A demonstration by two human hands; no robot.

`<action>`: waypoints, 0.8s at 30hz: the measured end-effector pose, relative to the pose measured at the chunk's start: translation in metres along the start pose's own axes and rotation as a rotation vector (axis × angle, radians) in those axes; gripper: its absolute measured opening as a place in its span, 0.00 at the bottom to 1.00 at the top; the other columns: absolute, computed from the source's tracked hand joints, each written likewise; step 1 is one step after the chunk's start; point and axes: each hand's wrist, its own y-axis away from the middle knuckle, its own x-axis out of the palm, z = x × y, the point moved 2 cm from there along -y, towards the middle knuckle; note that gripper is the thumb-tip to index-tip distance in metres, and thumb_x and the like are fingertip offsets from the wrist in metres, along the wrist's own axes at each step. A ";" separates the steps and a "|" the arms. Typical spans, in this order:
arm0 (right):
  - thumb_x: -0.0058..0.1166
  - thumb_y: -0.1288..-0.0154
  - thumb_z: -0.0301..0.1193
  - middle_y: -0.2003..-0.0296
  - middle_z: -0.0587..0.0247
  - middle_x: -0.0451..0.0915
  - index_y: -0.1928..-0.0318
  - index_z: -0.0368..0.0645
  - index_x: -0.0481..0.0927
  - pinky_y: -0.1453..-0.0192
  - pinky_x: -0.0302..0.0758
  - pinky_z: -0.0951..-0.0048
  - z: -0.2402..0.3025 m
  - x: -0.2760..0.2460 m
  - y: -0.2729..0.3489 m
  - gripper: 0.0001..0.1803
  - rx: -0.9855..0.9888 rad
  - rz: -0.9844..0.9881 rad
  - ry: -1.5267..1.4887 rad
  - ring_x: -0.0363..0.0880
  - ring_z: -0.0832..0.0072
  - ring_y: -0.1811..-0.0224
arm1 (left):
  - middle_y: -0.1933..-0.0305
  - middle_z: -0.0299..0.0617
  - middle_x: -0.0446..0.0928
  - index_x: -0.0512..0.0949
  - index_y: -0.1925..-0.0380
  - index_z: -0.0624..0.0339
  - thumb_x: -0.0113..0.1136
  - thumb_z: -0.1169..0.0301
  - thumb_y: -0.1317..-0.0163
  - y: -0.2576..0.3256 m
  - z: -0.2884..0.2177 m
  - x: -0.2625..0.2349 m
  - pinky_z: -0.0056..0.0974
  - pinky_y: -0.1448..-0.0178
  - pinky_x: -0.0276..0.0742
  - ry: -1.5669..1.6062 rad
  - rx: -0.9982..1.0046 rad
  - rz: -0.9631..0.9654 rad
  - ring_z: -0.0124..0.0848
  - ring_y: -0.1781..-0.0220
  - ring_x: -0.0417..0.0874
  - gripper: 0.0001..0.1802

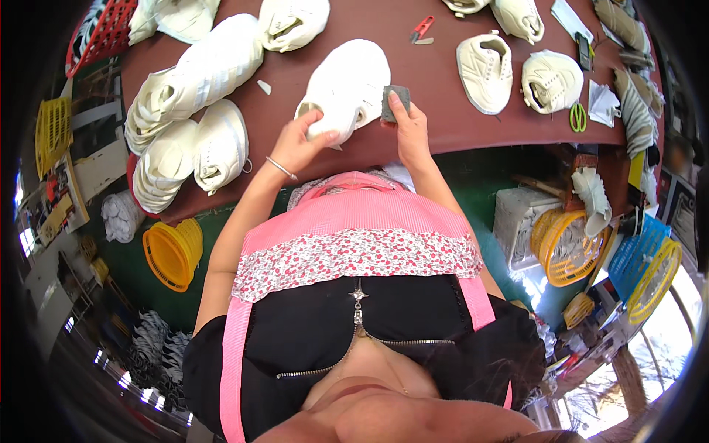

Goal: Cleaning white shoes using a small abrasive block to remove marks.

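Cream-white shoe uppers lie at the near edge of the dark red table, in front of me. My left hand is closed on the near end of one, with the fingers at its opening. In my right hand, just to the right of it, a small dark grey block is gripped, thumb on top. The block is close beside the upper; whether they touch I cannot tell. What the block is made of does not show clearly.
Nested stacks of white uppers fill the table's left side. More uppers stand at the right, near green-handled snips. A red cutter lies farther back. Yellow baskets stand on the floor below.
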 end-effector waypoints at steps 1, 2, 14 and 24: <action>0.56 0.24 0.44 0.65 0.67 0.83 0.55 0.40 0.83 0.58 0.76 0.78 0.001 0.000 -0.001 0.18 -0.039 -0.004 0.063 0.79 0.82 0.64 | 0.56 0.51 0.84 0.77 0.49 0.65 0.71 0.62 0.40 0.003 0.007 0.013 0.41 0.45 0.78 -0.019 0.009 -0.011 0.34 0.52 0.85 0.24; 0.57 0.25 0.43 0.65 0.69 0.82 0.56 0.40 0.84 0.58 0.74 0.79 0.002 0.003 -0.002 0.17 -0.077 -0.007 0.128 0.78 0.85 0.64 | 0.56 0.52 0.84 0.77 0.48 0.65 0.70 0.62 0.39 0.006 0.013 0.024 0.41 0.45 0.78 -0.056 -0.011 -0.017 0.35 0.51 0.85 0.24; 0.56 0.30 0.44 0.71 0.51 0.80 0.74 0.39 0.80 0.56 0.72 0.51 -0.063 -0.017 -0.074 0.21 -0.678 -0.359 1.153 0.78 0.51 0.64 | 0.54 0.49 0.83 0.76 0.52 0.71 0.64 0.68 0.33 0.002 0.073 0.063 0.38 0.48 0.78 0.132 -0.112 0.080 0.34 0.50 0.83 0.17; 0.53 0.24 0.48 0.63 0.67 0.85 0.52 0.44 0.84 0.57 0.76 0.77 -0.053 -0.063 -0.054 0.20 0.145 -0.178 0.232 0.83 0.80 0.62 | 0.54 0.48 0.78 0.77 0.51 0.58 0.61 0.64 0.34 -0.078 -0.032 -0.084 0.52 0.44 0.73 -1.101 0.372 -0.336 0.51 0.49 0.78 0.15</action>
